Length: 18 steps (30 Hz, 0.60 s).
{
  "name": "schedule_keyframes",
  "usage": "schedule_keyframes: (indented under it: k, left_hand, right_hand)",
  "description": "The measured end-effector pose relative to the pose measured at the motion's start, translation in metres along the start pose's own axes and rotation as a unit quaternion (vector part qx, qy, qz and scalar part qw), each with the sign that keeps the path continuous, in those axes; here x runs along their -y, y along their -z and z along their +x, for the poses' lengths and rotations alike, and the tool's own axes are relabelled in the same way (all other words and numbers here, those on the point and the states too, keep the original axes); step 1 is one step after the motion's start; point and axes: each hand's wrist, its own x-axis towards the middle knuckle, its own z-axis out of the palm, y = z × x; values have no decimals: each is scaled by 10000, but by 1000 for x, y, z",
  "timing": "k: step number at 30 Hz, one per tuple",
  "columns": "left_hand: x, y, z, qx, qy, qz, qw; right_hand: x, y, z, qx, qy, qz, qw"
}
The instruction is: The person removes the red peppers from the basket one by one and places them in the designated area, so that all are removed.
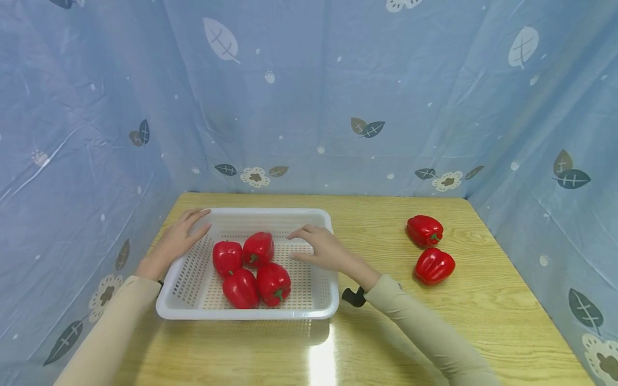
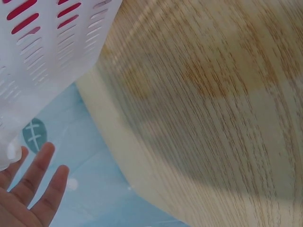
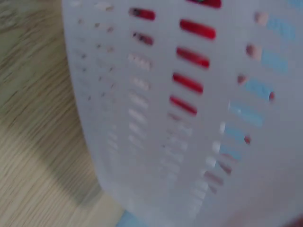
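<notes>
fingers [image 2: 34, 176] parted, empty, left hand [image 1: 175, 242] and right hand [image 1: 324, 249] flank peppers [image 1: 241, 289] in a basket [image 1: 247, 314].

a: what's around the table [image 1: 492, 321]?
b: blue sheeting [image 1: 299, 91], rear plus both sides. white and dark leaf prints [image 1: 221, 39], flowers [image 1: 255, 177] too.
a: surface?
b: yellowish wood grain. i see one bright glare patch [image 1: 321, 356] on the near side.
</notes>
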Motion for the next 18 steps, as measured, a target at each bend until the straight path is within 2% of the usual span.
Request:
schedule_keyframes:
  k: [10,18]
  left_hand:
    - [3,-2,1,-12,10,-16,10000]
    - [1,-1,0,-7,63,-69,10000]
  right_hand:
    - [19,-18,10,582,380,-305,9971]
    - [30,-28,12,1060,348,-569,9921]
